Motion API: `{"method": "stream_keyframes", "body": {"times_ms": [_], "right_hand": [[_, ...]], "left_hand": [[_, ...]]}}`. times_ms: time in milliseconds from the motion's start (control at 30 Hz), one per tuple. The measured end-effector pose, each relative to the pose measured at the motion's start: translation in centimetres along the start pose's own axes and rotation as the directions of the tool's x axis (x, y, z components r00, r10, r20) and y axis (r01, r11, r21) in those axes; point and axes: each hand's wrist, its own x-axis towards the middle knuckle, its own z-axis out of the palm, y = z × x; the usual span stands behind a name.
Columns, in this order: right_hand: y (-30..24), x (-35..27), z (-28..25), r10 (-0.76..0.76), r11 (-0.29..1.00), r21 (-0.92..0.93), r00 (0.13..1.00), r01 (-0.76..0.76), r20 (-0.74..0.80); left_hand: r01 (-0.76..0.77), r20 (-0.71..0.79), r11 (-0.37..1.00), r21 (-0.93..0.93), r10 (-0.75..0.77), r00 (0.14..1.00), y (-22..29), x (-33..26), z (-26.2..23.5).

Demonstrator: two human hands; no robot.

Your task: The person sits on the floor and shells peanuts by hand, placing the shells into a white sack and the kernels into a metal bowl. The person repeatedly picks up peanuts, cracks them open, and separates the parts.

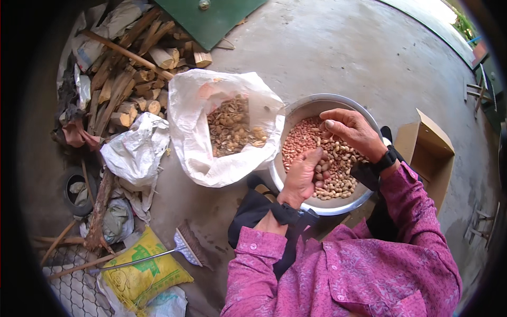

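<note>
A wide metal basin [364, 198] stands in front of me. Shelled pink peanuts [302, 140] lie on its left side and unshelled peanuts [346, 179] on its right. Over the basin's near left part, my left hand [299, 177] is cupped, thumb up, with several darker peanuts against its curled fingers. Just above and to the right, my right hand [355, 132] bends its fingers toward the thumb in a pinch; what lies between them is too small to make out. Left of the basin, an open white woven sack [185, 153] holds empty peanut shells [229, 121].
Split firewood [121, 84] is piled at the far left below a green panel [211, 21]. An open cardboard box [433, 150] stands right of the basin. Near left are a brush with a metal handle [190, 245], a yellow sack [145, 269] and a black round container [79, 191].
</note>
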Motion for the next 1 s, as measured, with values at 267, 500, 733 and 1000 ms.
{"method": "stream_keyframes", "body": {"times_ms": [267, 500, 733, 1000], "right_hand": [[0.2, -1.7, -1.8, -0.066, 0.996, 0.065, 0.973, 0.053, 0.219], [0.0, -2.3, -1.5, -0.061, 0.995, -0.059, 0.963, 0.079, 0.262], [0.7, -2.5, -0.3, 0.015, 0.992, -0.129, 0.983, 0.009, 0.184], [0.8, -2.5, -2.1, -0.046, 0.998, -0.036, 0.995, 0.049, 0.087]], "left_hand": [[0.02, 0.152, 0.999, 0.051, -0.027, 0.988, 0.0, 0.6, 1.7], [0.088, 0.217, 0.995, 0.05, -0.097, 0.971, -0.1, 1.7, 2.6], [0.106, 0.196, 0.994, 0.016, -0.107, 0.975, -0.9, 2.3, 2.5], [0.003, 0.101, 0.992, -0.129, 0.01, 0.995, -0.3, 2.5, 1.3]]}}
